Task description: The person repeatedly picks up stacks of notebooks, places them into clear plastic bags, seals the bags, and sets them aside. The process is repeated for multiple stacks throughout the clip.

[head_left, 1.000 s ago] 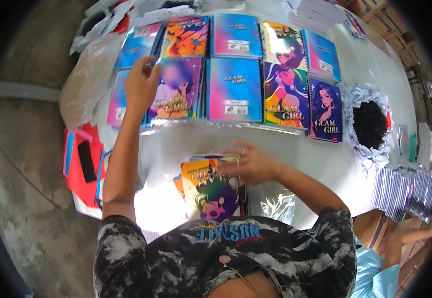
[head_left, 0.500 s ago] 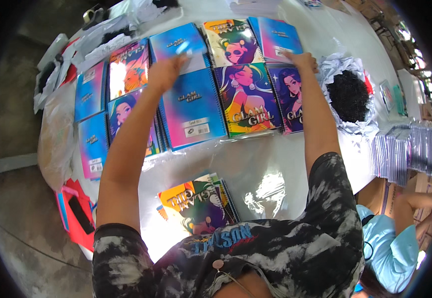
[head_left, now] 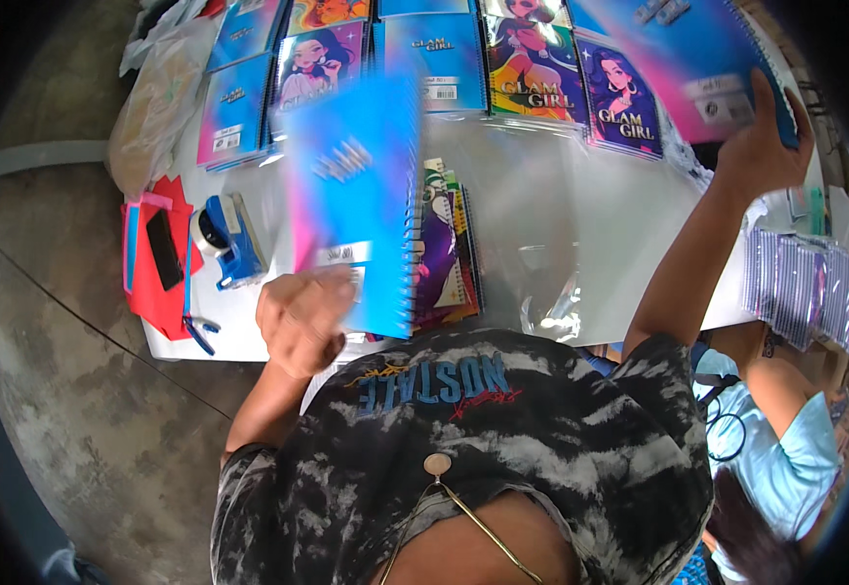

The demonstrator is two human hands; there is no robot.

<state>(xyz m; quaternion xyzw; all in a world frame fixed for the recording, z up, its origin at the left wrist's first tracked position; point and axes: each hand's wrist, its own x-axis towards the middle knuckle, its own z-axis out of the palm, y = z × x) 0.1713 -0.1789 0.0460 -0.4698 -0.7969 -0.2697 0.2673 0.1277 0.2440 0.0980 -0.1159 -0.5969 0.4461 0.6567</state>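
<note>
My left hand (head_left: 302, 322) is closed on the lower edge of a blue-and-pink spiral notebook (head_left: 351, 205), blurred by motion and close to my chest. This notebook partly covers a small stack of spiral notebooks (head_left: 439, 244) with colourful covers. At the upper right, my right hand (head_left: 766, 146) grips a second blue-and-pink spiral notebook (head_left: 688, 58) by its corner, tilted above the table. Across the far side lie rows of notebooks, among them a blue one (head_left: 434, 73), a yellow-and-green illustrated one (head_left: 536, 73) and a purple illustrated one (head_left: 624, 102).
Clear plastic (head_left: 532, 214) covers the table's middle. At left sit a blue tape dispenser (head_left: 234, 244), a black phone (head_left: 163, 251) on red material (head_left: 166, 307), and a plastic bag (head_left: 156, 127). Striped bundles (head_left: 800, 283) stand at right, near a person in light blue (head_left: 775, 448).
Both hands have come away from the far row, each with a blue-and-pink notebook. The left drew back to my chest; the right swung outward. My view has tilted nearer, showing the tape dispenser.
</note>
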